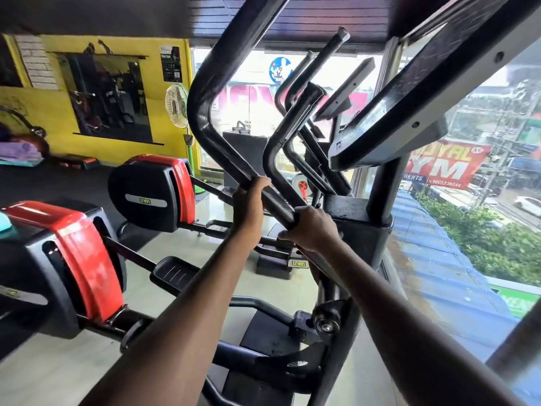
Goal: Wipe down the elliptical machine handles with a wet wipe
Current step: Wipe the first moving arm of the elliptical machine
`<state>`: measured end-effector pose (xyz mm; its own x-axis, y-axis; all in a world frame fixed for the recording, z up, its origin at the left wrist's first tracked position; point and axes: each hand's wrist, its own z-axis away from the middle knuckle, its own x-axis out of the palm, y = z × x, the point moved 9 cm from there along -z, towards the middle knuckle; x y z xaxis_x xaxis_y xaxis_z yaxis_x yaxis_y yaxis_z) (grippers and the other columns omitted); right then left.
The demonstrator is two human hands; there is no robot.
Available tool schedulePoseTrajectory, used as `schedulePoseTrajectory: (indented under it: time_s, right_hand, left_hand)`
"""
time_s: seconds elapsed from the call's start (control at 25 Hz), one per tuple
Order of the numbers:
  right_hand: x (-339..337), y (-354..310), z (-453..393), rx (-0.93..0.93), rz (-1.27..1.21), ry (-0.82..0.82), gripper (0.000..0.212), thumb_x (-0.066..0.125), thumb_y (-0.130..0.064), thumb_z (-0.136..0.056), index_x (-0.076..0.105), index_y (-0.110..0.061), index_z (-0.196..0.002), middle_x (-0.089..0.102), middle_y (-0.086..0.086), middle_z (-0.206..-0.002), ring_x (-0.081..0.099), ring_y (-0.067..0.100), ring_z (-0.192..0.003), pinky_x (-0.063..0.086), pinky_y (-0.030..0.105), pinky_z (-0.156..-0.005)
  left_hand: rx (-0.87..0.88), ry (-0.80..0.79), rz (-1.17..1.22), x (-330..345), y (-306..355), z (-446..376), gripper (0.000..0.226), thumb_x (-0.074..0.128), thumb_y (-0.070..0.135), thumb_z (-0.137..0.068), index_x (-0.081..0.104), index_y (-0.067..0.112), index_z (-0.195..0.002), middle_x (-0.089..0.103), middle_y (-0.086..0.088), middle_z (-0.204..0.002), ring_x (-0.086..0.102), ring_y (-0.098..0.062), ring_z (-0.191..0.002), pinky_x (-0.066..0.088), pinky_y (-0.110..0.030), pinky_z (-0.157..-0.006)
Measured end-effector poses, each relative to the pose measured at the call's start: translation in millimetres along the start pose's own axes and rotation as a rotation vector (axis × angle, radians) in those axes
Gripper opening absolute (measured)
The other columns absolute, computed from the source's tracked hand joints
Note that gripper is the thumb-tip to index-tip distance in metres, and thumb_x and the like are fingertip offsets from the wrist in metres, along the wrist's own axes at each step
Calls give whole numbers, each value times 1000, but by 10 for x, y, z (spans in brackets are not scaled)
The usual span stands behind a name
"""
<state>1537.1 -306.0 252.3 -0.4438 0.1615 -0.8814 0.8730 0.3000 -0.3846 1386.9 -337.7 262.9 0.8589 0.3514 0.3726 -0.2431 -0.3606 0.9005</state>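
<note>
Both hands, left hand [248, 200] and right hand [311, 227], grip the handle [202, 92]; no wipe visible, so wiping probably continues upward above them.

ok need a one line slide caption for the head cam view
Both hands grip the same black elliptical handle bar, left hand above right hand, beside the console; no wipe visible.

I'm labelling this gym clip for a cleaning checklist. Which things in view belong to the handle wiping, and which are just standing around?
Part of the job:
- long black metal elliptical handle bar
- left hand, gripping that bar
- right hand, gripping it lower down; no wipe visible

Just around:
- red-and-black flywheel housings
- dark console screen
- white standing fan
- wall mirror
</note>
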Motion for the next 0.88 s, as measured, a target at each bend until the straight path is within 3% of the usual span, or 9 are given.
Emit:
schedulePoseTrajectory:
  time_s: [0.08,0.2,0.32,0.4,0.52,0.56,0.68,0.76,0.88]
  right_hand:
    - [28,-67,166,6,1,171,37,68,-37,-74,57,-21,-105,66,6,-102,62,31,-99,47,38,-85]
    - [220,-182,628,-102,14,396,62,54,-42,-79,42,-12,-131,52,7,-118,47,27,-113,32,46,-106]
    - [-75,-304,301,-128,-212,226,37,30,-42,-96,53,-12,-100,62,15,-103,57,35,-97,41,38,-79]
    - [-191,-560,55,-178,-356,150,40,27,-39,-102,51,-11,-88,64,19,-98,59,38,-93,42,37,-73]
    - [-247,-1000,283,-396,-273,352,56,19,-56,-94,48,-14,-118,56,8,-114,53,26,-103,43,38,-83]
    - [-217,-1040,321,-415,-251,336,61,17,-63,-91,46,-17,-119,55,6,-113,53,25,-101,45,39,-84]
    - [-374,-1203,18,-351,-295,144,65,17,-76,-87,50,-20,-93,64,10,-89,62,32,-83,53,44,-74]
    - [-528,-1558,-183,-393,-333,78,55,27,-63,-95,54,-16,-96,67,15,-93,63,34,-87,51,41,-77]
    - [-680,-2070,-233,-481,-509,158,35,37,-37,-98,51,-12,-117,65,17,-112,60,35,-101,48,45,-85]
  left_hand:
    - [-10,-19,4,-5,-9,-14,17,64,35,-66,60,20,-73,60,0,-71,57,-13,-67,44,-28,-65]
    - [-45,-79,31,10,-3,-28,21,69,35,-62,62,20,-76,62,1,-73,60,-14,-70,46,-30,-69]
    - [-85,-85,128,13,76,-30,9,68,30,-81,64,23,-85,67,2,-81,64,-10,-76,46,-30,-72]
    - [-91,-37,204,-51,193,-69,19,61,39,-90,64,22,-98,69,-1,-88,65,-14,-82,47,-30,-74]
    - [-23,30,234,-237,486,-192,47,48,57,-92,62,19,-114,72,-6,-98,67,-18,-91,48,-33,-76]
    - [0,51,231,-322,584,-234,49,44,60,-92,62,20,-113,72,-6,-100,67,-19,-94,48,-34,-77]
    - [46,87,218,-496,834,-295,55,32,66,-94,64,23,-106,71,-2,-102,65,-20,-98,48,-36,-79]
    - [61,98,225,-532,953,-278,59,27,67,-95,65,24,-106,71,3,-99,65,-17,-97,46,-34,-78]
    - [143,107,236,-621,1213,-287,63,24,64,-96,63,21,-122,71,0,-107,63,-16,-98,45,-30,-74]
